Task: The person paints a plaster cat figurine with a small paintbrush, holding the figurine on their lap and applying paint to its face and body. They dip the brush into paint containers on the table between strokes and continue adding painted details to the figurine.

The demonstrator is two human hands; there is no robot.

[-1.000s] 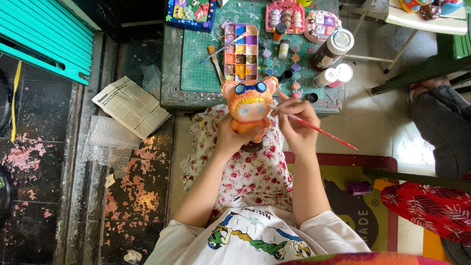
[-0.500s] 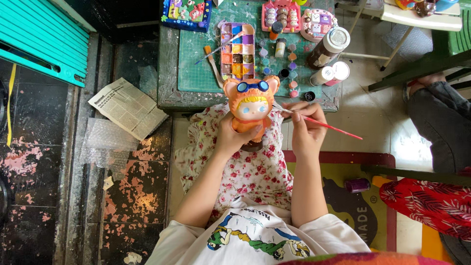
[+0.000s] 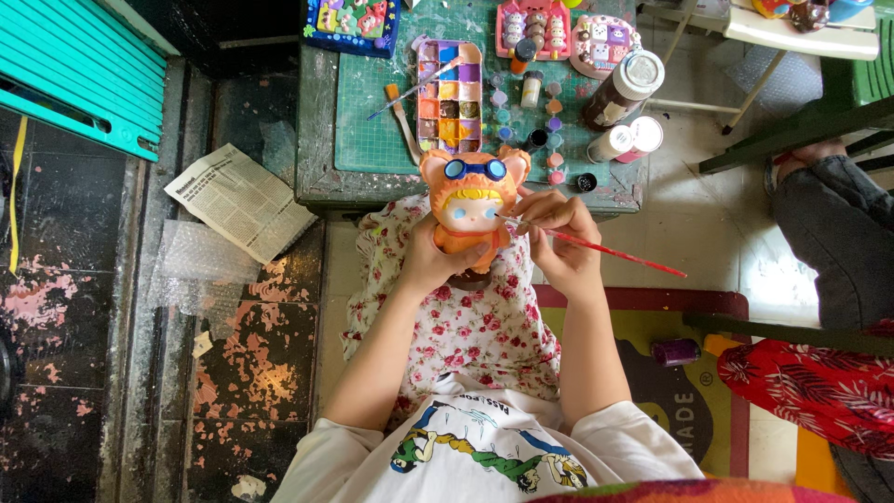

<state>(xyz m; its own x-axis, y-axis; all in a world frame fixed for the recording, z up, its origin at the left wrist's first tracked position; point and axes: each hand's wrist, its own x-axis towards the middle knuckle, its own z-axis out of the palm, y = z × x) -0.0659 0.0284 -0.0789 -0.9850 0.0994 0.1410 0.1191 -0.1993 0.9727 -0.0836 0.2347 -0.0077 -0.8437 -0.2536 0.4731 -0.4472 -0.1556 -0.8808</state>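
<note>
The figurine [image 3: 472, 210] is orange with blue goggles, yellow hair and a pale face. The brush [image 3: 605, 250] has a red handle. The palette [image 3: 449, 96] holds purple, yellow, orange, brown and blue wells. The tabletop [image 3: 372, 140] is green, paint-smeared. The lap cloth [image 3: 466, 326] is white with red flowers.

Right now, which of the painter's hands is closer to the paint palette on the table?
Left. The left hand grips the orange figurine just below the palette; the right hand, holding the brush, sits further right.

Single head camera, looking steeply down, close over lap, small table [image 3: 321, 140] ahead
</note>
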